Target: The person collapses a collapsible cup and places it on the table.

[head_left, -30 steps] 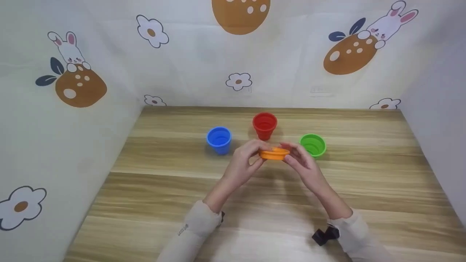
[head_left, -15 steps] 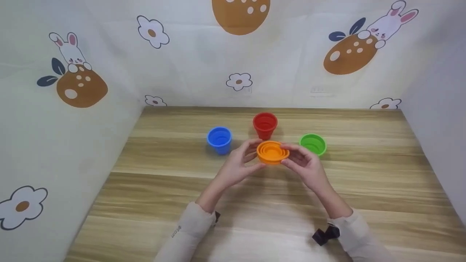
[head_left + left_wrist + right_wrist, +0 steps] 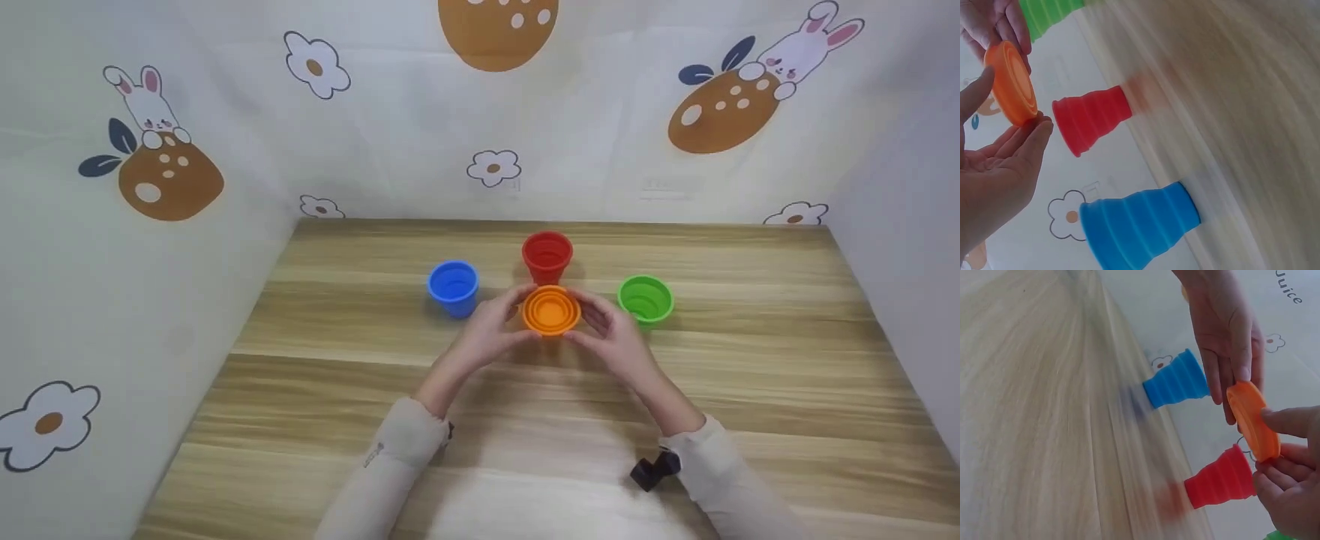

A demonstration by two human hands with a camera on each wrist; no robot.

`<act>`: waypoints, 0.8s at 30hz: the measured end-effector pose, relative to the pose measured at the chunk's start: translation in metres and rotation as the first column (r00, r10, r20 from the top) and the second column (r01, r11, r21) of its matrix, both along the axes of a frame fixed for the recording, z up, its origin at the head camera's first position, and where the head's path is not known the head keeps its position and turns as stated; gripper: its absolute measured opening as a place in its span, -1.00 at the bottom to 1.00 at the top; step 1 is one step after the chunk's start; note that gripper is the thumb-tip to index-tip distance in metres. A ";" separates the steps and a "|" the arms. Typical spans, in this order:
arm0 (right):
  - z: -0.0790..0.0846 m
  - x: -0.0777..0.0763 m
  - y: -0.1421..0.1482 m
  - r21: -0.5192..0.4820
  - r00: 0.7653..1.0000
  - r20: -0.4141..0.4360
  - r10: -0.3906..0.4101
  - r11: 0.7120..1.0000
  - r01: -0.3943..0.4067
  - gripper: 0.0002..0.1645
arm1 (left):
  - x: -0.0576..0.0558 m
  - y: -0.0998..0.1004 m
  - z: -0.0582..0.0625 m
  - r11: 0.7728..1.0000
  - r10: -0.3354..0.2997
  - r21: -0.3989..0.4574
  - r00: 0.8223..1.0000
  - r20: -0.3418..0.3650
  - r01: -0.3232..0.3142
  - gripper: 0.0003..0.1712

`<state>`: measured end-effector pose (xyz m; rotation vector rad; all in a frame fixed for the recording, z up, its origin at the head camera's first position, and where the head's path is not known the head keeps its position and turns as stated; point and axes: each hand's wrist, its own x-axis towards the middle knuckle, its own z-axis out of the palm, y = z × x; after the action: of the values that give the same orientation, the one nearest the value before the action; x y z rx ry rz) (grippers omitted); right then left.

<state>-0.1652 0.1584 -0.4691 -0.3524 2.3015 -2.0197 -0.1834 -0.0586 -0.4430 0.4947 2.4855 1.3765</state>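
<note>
Between both hands is an orange collapsible cup [image 3: 552,311], folded flat into rings, its inside facing up toward the head camera. My left hand [image 3: 491,330] pinches its left rim between thumb and fingers. On the opposite rim, my right hand [image 3: 611,337] grips in the same way. The wrist views show the flattened orange cup [image 3: 1012,84] raised off the table. Just behind it stands a red collapsible cup [image 3: 547,255], extended and upright. A blue cup [image 3: 453,286] stands to the left, past my left fingers, and a green cup [image 3: 646,300] sits right of my right hand.
The wood-grain table [image 3: 315,420] reaches back to a printed wall cloth [image 3: 405,127] with rabbits and flowers. A pale side wall [image 3: 892,187] bounds the right. A black wrist device [image 3: 655,470] sits at my right cuff.
The orange cup has tipped from edge-on to showing its ringed inside and shifted slightly left. Both hands keep holding it; the right arm has moved a little left. The other cups stay put.
</note>
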 end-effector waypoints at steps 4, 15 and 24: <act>-0.008 -0.008 -0.002 0.061 0.999 0.049 0.015 0.998 -0.018 -0.22 | -0.009 0.003 -0.007 0.985 0.014 -0.173 1.000 -0.001 -0.014 -0.18; -0.030 -0.020 -0.003 0.198 0.993 0.092 0.075 0.976 -0.092 -0.23 | -0.023 0.012 -0.020 0.905 -0.013 -0.426 1.000 0.020 0.020 -0.22; -0.026 -0.022 -0.005 0.425 0.997 0.040 0.070 0.902 -0.080 -0.27 | -0.024 0.015 -0.027 0.864 -0.060 -0.501 0.998 -0.033 0.036 -0.21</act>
<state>-0.1871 0.1536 -0.4953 -0.3743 2.5782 -1.4164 -0.2074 -0.0438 -0.4698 0.4671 2.7049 0.6520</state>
